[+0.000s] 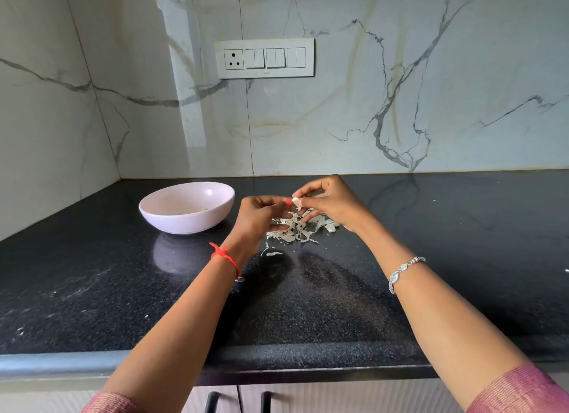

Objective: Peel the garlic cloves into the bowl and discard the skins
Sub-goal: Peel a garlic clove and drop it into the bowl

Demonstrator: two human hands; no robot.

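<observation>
So from my end of the feed, both hands met in the middle of the frame over the black countertop (462,258). The left hand (261,218) had its fingers curled in and was pinching one garlic clove (296,201) at the tips. The right hand (331,201) pinched the same clove from the other side with thumb and forefinger, its other fingers loosely bent. The clove was held up off the counter, right above the skins.

Counts, as far as I could tell:
- one clove in the hands
- one messy pile of skins (292,231) on the counter directly under the hands, plus a couple of stray strips just below it in the frame
- one chunkier pale bit at the pile's right edge; I couldn't tell if it was clove or skin
- one pale pink bowl (184,223), left of centre, near the left hand but not touching it. There was something small and pale inside, too tiny to count.

The left wrist had one red thread (226,255) and the right had one silver bracelet (403,272). One switch panel (264,58) sat on the marble wall, upper centre.
</observation>
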